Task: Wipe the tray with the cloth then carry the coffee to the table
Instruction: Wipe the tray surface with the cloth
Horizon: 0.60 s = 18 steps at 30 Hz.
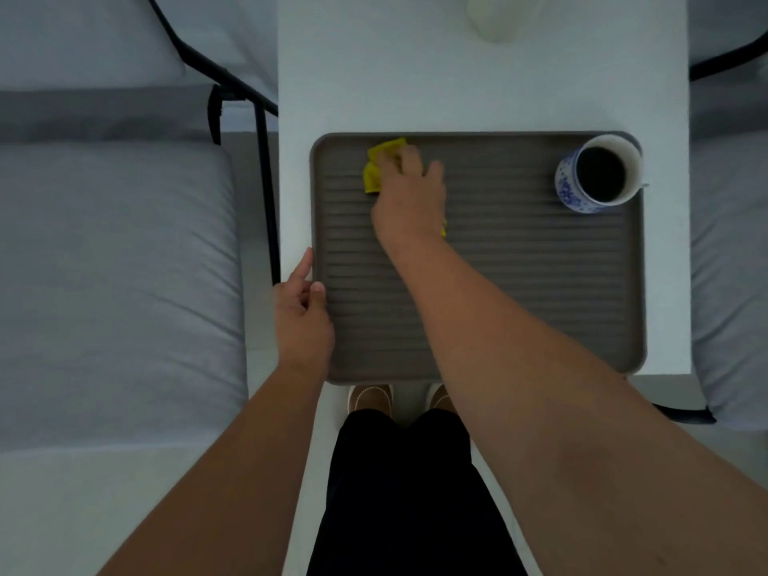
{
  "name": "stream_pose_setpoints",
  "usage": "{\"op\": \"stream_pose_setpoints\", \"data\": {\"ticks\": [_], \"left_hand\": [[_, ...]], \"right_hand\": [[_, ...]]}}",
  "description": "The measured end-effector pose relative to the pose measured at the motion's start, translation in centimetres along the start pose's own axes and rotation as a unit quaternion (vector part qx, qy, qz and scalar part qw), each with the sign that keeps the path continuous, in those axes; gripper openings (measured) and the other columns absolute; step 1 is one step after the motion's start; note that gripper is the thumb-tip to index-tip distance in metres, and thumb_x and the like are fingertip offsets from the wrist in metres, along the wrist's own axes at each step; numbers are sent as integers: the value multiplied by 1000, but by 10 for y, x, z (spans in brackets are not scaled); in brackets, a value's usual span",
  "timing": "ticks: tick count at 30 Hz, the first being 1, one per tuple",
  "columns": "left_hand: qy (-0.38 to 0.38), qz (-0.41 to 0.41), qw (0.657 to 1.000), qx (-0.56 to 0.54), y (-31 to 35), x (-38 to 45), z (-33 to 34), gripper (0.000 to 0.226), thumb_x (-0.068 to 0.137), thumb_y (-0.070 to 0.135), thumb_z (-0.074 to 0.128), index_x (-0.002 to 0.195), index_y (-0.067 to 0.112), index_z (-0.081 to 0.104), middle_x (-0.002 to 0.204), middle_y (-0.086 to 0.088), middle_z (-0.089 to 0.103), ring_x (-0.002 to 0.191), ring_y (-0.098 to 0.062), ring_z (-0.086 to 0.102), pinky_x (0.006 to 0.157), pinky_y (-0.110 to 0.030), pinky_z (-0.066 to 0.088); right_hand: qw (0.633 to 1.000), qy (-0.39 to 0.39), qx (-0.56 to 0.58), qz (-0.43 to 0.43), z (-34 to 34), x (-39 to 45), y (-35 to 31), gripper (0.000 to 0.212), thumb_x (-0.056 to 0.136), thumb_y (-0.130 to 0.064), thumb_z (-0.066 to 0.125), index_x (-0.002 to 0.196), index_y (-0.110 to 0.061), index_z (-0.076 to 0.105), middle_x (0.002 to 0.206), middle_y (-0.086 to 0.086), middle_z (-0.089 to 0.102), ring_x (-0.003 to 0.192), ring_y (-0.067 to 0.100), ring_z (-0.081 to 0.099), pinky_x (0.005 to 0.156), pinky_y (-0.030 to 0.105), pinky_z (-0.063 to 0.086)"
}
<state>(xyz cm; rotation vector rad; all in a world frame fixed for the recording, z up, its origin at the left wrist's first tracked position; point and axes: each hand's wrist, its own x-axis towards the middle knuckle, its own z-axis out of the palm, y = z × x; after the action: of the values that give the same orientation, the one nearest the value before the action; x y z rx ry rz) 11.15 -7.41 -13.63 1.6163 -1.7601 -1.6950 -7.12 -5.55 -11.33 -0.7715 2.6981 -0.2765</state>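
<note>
A grey ribbed tray [519, 284] lies on the near end of a white table [415, 85]. My right hand [409, 197] presses a yellow cloth [376, 170] onto the tray's far left part; most of the cloth is hidden under the palm. My left hand [301, 309] grips the tray's left rim, thumb on top of the edge. A blue-and-white patterned cup [598, 174] full of dark coffee stands in the tray's far right corner, apart from both hands.
A pale bottle-like object [494, 14] stands at the table's far end. Grey cushioned seats with black metal frames [266, 180] flank the table on the left and right. My legs and shoes [370, 399] are below the tray's near edge.
</note>
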Motion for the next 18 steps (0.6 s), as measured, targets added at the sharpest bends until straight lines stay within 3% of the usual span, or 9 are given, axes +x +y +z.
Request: {"op": "stream_pose_setpoints", "data": {"ticks": [3, 8, 13, 18], "left_hand": [[-3, 3, 1000, -10, -2, 1, -2, 51, 97, 16, 46, 121, 61, 50, 97, -13, 47, 78, -12, 46, 86, -34, 46], [-8, -10, 999, -30, 2, -1, -2, 51, 98, 10, 46, 119, 56, 50, 96, -3, 44, 81, -9, 47, 91, -29, 46], [-5, -28, 998, -52, 3, 0, -2, 47, 99, 9, 42, 124, 47, 54, 98, -3, 45, 84, -11, 47, 91, -29, 44], [-9, -32, 999, -32, 3, 0, -4, 55, 98, 11, 40, 114, 62, 53, 89, -1, 44, 77, -8, 43, 102, -49, 42]], "right_hand": [[993, -39, -28, -110, 6, -3, -36, 51, 87, -10, 45, 138, -19, 41, 148, 6, 31, 118, 36, 37, 93, 40, 39], [982, -65, -45, -170, 5, -17, -29, 56, 86, -7, 46, 140, -18, 39, 150, 8, 29, 120, 36, 36, 94, 41, 36], [961, -71, -39, -263, 18, -72, 3, 60, 74, -3, 61, 133, -17, 53, 136, 10, 50, 103, 42, 48, 81, 47, 44], [952, -54, -19, -301, 27, -107, 26, 58, 65, -2, 70, 120, -18, 63, 125, 6, 60, 88, 36, 54, 72, 41, 49]]}}
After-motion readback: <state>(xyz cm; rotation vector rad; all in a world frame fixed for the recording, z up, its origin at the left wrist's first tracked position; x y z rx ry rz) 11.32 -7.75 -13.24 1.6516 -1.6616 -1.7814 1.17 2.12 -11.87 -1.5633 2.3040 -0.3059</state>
